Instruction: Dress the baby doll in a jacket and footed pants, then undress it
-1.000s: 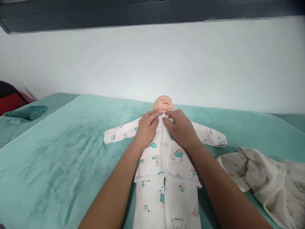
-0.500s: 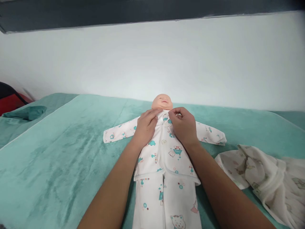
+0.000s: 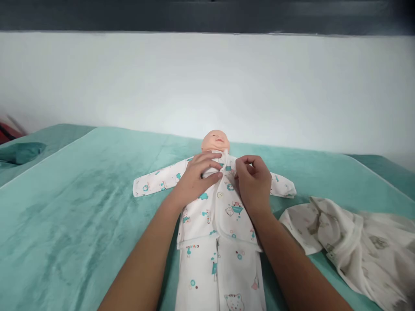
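Observation:
A baby doll [image 3: 215,140] lies on its back with its head toward the wall, wearing a white printed baby shirt [image 3: 227,216] and matching white pants [image 3: 197,276]. Its sleeves stretch out to both sides. My left hand [image 3: 201,177] rests on the shirt's upper chest beside the front opening, fingers spread and apart. At the opposite side of the chest, my right hand [image 3: 254,183] is closed, with its fingers curled toward the thumb. Whatever its fingertips may pinch is hidden. The front opening shows as a line down the middle of the shirt.
A teal plush cover [image 3: 90,207] lies under everything. Crumpled white printed cloth [image 3: 363,246] is heaped at the right. Behind stands a white wall [image 3: 207,82] with a dark band [image 3: 207,17] above. A red and black item [image 3: 8,131] shows at the left edge.
My left fingers have spread apart on the chest. My right hand has drawn back from the collar, slightly down and outward. The view has shifted a little.

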Action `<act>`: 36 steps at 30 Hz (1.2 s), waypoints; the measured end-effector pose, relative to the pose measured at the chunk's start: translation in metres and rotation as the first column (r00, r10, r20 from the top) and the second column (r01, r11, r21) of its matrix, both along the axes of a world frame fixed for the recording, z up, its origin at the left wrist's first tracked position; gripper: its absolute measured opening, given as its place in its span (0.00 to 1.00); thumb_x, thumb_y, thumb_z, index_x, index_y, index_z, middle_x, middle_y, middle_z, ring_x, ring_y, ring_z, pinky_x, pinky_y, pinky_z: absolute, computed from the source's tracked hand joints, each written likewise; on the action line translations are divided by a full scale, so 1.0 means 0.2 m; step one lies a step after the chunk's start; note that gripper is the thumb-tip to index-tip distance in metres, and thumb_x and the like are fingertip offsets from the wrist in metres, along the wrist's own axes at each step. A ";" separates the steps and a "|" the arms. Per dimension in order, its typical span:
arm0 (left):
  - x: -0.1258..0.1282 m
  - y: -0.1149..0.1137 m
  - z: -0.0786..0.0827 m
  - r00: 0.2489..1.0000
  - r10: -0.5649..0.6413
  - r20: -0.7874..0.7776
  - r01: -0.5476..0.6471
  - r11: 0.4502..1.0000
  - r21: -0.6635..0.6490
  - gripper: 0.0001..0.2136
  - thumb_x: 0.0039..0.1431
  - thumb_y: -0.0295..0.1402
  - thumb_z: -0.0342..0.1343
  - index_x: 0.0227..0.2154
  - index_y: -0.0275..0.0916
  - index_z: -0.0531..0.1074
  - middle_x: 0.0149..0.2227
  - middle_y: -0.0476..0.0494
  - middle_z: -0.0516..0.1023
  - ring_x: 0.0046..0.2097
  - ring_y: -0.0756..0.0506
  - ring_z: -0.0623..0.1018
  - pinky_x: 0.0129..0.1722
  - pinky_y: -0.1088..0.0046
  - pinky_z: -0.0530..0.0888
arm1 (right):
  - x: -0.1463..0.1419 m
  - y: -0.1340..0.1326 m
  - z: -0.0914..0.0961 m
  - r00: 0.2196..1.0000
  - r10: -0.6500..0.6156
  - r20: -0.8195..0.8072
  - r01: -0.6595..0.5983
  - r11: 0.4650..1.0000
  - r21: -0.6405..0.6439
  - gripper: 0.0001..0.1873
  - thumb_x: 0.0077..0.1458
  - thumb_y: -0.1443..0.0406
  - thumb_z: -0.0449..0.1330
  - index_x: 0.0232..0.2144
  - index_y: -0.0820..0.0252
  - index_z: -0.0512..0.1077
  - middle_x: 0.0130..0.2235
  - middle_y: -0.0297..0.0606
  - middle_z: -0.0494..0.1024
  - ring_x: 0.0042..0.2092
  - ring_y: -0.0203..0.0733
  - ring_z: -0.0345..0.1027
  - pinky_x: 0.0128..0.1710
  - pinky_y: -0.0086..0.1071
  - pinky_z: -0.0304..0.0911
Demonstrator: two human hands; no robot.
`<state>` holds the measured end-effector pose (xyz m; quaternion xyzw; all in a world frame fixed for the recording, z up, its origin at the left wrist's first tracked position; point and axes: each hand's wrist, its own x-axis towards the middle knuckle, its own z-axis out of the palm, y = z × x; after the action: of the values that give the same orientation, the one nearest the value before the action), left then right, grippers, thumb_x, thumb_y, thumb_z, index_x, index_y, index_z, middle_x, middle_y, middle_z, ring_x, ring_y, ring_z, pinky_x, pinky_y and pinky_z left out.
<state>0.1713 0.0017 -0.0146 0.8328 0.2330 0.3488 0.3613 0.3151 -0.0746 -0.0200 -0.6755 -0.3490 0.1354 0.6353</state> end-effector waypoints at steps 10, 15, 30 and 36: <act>0.00 0.01 -0.02 0.998 0.024 0.063 -0.019 0.996 -0.082 0.06 0.62 0.37 0.57 0.32 0.42 0.74 0.58 0.44 0.74 0.63 0.42 0.68 0.65 0.57 0.63 | 0.02 -0.09 0.04 0.865 0.468 0.182 -0.421 0.873 -0.246 0.11 0.54 0.55 0.62 0.30 0.56 0.69 0.28 0.29 0.67 0.29 0.35 0.58 0.29 0.31 0.55; 0.00 0.01 -0.02 0.998 0.013 0.054 -0.009 0.998 -0.063 0.05 0.63 0.37 0.55 0.35 0.43 0.74 0.59 0.44 0.73 0.64 0.43 0.68 0.65 0.57 0.63 | 0.08 -0.06 -0.01 0.848 0.529 -0.029 -0.529 0.842 -0.111 0.10 0.53 0.59 0.62 0.26 0.57 0.68 0.25 0.27 0.63 0.27 0.34 0.54 0.27 0.30 0.51; 0.01 0.01 -0.03 0.996 0.026 0.081 -0.017 0.993 -0.117 0.07 0.62 0.36 0.57 0.36 0.45 0.81 0.56 0.46 0.76 0.62 0.42 0.71 0.62 0.60 0.68 | 0.02 -0.05 0.01 0.936 0.339 -0.097 -0.351 0.923 -0.157 0.11 0.51 0.55 0.64 0.29 0.56 0.73 0.21 0.27 0.66 0.22 0.33 0.54 0.22 0.29 0.48; 0.00 0.00 -0.02 0.991 0.027 0.130 -0.004 0.984 -0.177 0.07 0.63 0.36 0.56 0.33 0.42 0.77 0.57 0.44 0.75 0.61 0.42 0.71 0.63 0.58 0.66 | 0.04 -0.04 -0.03 0.974 0.214 -0.080 -0.220 0.973 -0.076 0.10 0.49 0.58 0.64 0.26 0.56 0.70 0.23 0.28 0.68 0.26 0.35 0.58 0.26 0.29 0.54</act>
<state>0.1718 0.0021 -0.0194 0.7709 0.2449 0.3840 0.4454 0.3234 -0.0830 -0.0266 -0.6543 -0.3918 0.2427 0.5996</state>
